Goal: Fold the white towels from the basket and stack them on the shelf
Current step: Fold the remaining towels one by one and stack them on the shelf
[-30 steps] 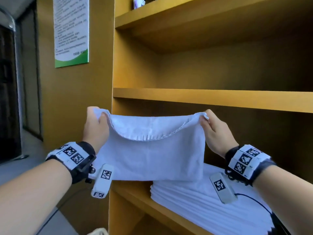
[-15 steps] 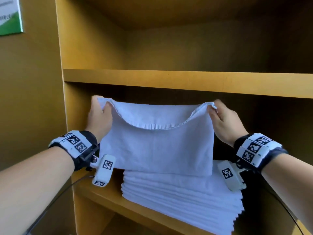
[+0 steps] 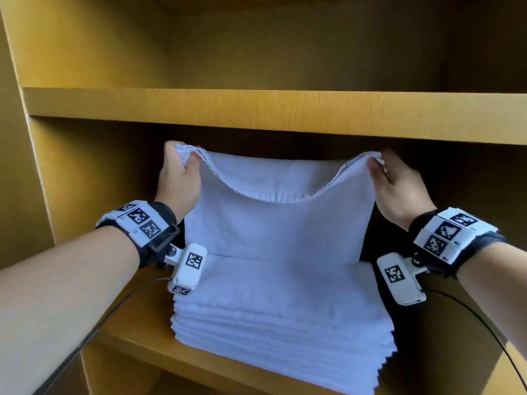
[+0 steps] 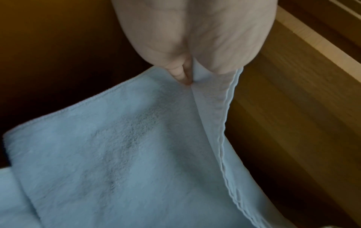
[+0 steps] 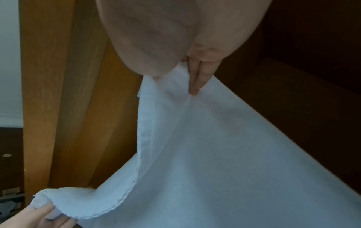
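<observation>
Both hands, left hand (image 3: 178, 178) and right hand (image 3: 399, 186), are pinching the folded towel's (image 3: 279, 220) top corners, apparently keeping it flat above the stack (image 3: 285, 315) near the shelf's (image 3: 137, 342) front edge.

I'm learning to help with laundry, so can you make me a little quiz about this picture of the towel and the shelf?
1. True or false: the folded towel already lies flat on the stack of towels.
2. What grips the towel's top corners? A) only the left hand B) only the right hand C) both hands
3. Fill in: the stack sits on the ____ shelf of the yellow cupboard.

Key:
1. False. It hangs upright from both hands, its bottom edge about at the stack's top.
2. C. Each hand pinches one corner.
3. Lower, under the shelf board above the hands.
</observation>
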`<move>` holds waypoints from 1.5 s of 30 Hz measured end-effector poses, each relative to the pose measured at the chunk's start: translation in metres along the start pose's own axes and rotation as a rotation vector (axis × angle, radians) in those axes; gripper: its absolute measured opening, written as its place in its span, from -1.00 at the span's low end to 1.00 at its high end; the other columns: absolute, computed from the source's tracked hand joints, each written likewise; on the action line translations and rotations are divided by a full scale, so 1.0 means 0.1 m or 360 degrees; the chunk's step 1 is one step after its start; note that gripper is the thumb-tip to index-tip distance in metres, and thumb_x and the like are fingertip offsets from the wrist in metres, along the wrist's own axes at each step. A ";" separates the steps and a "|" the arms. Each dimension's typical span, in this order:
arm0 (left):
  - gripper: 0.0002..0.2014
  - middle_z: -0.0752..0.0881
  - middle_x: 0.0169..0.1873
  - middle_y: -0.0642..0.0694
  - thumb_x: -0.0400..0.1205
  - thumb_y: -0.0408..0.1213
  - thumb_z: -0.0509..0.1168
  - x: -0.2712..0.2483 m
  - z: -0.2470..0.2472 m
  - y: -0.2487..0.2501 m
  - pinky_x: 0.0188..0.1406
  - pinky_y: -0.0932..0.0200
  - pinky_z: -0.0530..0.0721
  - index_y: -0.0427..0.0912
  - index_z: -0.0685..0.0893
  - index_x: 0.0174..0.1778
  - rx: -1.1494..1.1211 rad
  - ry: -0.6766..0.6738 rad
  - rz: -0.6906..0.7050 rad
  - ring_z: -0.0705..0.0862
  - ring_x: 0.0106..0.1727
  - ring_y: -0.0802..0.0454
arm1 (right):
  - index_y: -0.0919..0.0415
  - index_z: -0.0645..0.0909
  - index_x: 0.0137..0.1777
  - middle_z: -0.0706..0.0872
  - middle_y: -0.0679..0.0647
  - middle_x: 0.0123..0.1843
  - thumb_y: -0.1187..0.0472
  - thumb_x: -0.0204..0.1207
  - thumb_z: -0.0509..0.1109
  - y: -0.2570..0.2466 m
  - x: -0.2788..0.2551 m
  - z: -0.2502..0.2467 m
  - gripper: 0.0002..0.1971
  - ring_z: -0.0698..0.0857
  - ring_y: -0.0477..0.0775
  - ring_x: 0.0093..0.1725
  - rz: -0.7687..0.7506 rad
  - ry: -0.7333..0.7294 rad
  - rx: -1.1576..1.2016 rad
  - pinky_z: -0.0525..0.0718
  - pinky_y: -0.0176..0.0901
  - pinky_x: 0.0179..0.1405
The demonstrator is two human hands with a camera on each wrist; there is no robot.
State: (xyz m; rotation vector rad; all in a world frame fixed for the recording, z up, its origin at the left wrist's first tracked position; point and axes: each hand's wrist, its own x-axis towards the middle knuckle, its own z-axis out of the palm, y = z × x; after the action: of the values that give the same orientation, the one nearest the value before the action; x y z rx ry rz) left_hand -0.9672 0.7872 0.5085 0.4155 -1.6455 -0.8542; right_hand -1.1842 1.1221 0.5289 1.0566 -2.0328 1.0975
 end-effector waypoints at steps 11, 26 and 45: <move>-0.78 0.73 0.20 -0.08 0.78 -0.01 0.16 -0.32 -0.31 0.08 0.32 -0.25 0.76 0.05 0.43 0.29 -0.0112 -0.0004 -0.0082 0.75 0.22 -0.03 | -0.05 0.55 0.12 0.79 -0.07 0.00 -0.11 0.85 0.11 -0.19 -0.34 -0.20 -0.76 0.85 -0.07 0.06 0.0110 0.0048 0.0215 0.85 0.23 0.10; -0.82 0.67 -0.11 -0.08 0.85 -0.08 0.22 -0.94 -0.90 0.05 -0.35 0.16 0.51 -0.12 0.56 0.20 0.0285 0.0039 -0.0244 0.70 -0.23 0.01 | -0.02 0.34 -0.18 0.51 -0.02 -0.33 -0.08 0.88 0.09 -0.36 -1.06 -0.43 -0.65 0.46 -0.18 -0.47 0.0187 0.0136 0.0156 0.44 -0.04 -0.40; -0.63 0.60 -0.23 -0.21 0.83 -0.13 0.32 -1.24 -0.91 -0.55 -0.13 -0.02 0.40 -0.43 0.61 -0.07 0.0125 -0.0422 -0.0712 0.50 -0.17 -0.12 | 0.15 0.46 -0.17 0.46 0.03 -0.31 -0.05 0.84 0.17 0.12 -1.50 -0.03 -0.62 0.48 0.05 -0.31 0.0734 -0.0344 0.0218 0.44 0.03 -0.26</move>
State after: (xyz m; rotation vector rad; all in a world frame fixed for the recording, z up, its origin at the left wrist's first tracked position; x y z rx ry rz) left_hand -0.8580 0.8058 0.3880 0.7712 -1.8661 -1.2190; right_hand -1.1176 1.1832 0.4084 0.8164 -2.4838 1.4186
